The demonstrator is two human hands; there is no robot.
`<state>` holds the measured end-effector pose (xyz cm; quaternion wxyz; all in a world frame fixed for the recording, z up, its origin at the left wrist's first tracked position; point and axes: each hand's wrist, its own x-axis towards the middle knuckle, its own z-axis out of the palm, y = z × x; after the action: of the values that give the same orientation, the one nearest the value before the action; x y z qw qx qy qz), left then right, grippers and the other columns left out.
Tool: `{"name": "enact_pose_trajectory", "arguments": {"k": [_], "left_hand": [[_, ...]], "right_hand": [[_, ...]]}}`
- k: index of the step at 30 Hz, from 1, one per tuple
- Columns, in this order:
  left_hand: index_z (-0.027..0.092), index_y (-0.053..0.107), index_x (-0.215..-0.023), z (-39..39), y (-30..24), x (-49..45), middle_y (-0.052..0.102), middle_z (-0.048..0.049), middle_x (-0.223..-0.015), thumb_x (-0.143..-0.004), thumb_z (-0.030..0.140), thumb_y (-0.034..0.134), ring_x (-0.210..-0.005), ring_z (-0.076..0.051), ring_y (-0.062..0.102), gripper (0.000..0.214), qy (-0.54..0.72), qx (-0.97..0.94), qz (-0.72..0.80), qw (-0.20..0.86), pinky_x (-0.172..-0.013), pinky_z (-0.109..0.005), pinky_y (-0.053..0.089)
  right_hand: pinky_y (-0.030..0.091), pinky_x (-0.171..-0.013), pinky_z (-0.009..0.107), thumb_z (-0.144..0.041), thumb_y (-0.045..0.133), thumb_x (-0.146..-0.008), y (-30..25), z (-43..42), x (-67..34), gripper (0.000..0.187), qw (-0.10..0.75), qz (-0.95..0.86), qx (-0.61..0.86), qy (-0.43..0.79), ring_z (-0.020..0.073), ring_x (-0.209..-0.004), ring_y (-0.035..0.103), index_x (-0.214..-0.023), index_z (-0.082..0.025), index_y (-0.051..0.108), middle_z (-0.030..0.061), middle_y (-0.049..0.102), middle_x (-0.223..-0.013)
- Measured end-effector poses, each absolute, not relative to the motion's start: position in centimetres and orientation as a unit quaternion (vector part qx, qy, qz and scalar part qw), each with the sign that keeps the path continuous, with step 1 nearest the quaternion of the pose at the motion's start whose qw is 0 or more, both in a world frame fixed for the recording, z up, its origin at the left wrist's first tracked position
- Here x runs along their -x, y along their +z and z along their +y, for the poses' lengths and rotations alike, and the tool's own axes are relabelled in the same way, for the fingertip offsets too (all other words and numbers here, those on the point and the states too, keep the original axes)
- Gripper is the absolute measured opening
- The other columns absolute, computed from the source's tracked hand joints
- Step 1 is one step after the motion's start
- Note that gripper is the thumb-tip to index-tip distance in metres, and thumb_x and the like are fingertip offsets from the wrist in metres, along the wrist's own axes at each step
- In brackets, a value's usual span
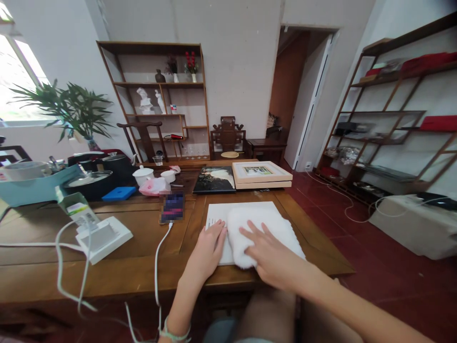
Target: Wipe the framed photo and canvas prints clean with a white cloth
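A white flat panel with small print along its left side [250,206] lies near the table's front edge. On its right part rests a folded, fluffy white cloth [237,224], which hides much of the surface. My left hand [212,240] lies flat on the panel's left side, just beside the cloth, fingers stretched out. With its fingers spread, my right hand [266,247] presses down on top of the cloth.
Behind the panel are a black picture [214,180] and stacked framed pieces [262,175]. Left of it lie a phone [172,208] on a white cable [156,267], a white box [103,238] and a blue box [119,193]. White lidded cup [143,175] and pots stand farther back.
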<state>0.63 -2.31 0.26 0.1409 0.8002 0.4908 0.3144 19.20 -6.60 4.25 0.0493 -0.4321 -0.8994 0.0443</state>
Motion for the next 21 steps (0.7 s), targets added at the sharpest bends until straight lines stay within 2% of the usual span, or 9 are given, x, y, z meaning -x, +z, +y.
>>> {"name": "enact_pose_trajectory", "arguments": {"k": [6,9,13,17,21], "left_hand": [[0.018,0.057,-0.114,-2.2,0.2,-0.6,0.058,-0.0097,-0.122,-0.091,0.028,0.032,-0.121,-0.023,0.046,0.036,0.311,-0.802,0.492,0.136,-0.103,-0.047,0.03],[0.019,0.058,-0.112,-2.3,0.3,-0.7,0.058,-0.0095,-0.122,-0.091,0.029,0.032,-0.121,-0.024,0.046,0.035,0.315,-0.801,0.491,0.136,-0.103,-0.047,0.03],[0.02,0.057,-0.113,-2.4,0.5,-0.7,0.059,-0.0091,-0.121,-0.092,0.029,0.03,-0.12,-0.023,0.048,0.036,0.326,-0.801,0.481,0.141,-0.102,-0.047,0.032],[0.017,0.046,-0.126,-2.5,0.5,-0.6,0.048,-0.0101,-0.133,-0.092,0.032,0.029,-0.125,-0.021,0.041,0.04,0.351,-0.792,0.479,0.144,-0.105,-0.043,0.03],[0.018,0.029,-0.136,-2.6,0.3,-0.3,0.035,-0.0089,-0.142,-0.092,0.034,0.029,-0.132,-0.019,0.028,0.047,0.36,-0.789,0.474,0.155,-0.108,-0.04,0.024]], "right_hand": [[0.016,-0.107,0.048,-0.004,0.039,-0.061,5.0,-9.2,-20.4,0.047,0.066,-0.897,0.42,0.116,0.0263,-0.133,0.017,-0.1,-0.016,0.063,0.0078,0.035,-0.141],[0.019,-0.107,0.046,-0.004,0.038,-0.063,4.5,-5.8,-21.0,0.051,0.083,-0.88,0.453,0.114,0.0254,-0.133,0.02,-0.109,-0.014,0.058,0.0097,0.038,-0.139],[0.021,-0.103,0.051,-0.002,0.035,-0.068,3.8,-0.5,-20.6,0.052,0.092,-0.842,0.529,0.058,0.0293,-0.131,0.023,-0.116,-0.012,0.054,0.0132,0.044,-0.134],[0.019,-0.099,0.059,-0.003,0.036,-0.07,3.8,1.3,-18.7,0.05,0.09,-0.828,0.553,0.032,0.0341,-0.13,0.023,-0.116,-0.011,0.054,0.0162,0.04,-0.136],[0.014,-0.101,0.06,-0.007,0.041,-0.069,3.9,-1.6,-16.9,0.042,0.079,-0.872,0.483,0.029,0.0363,-0.131,0.018,-0.106,-0.011,0.061,0.0154,0.037,-0.138]]}}
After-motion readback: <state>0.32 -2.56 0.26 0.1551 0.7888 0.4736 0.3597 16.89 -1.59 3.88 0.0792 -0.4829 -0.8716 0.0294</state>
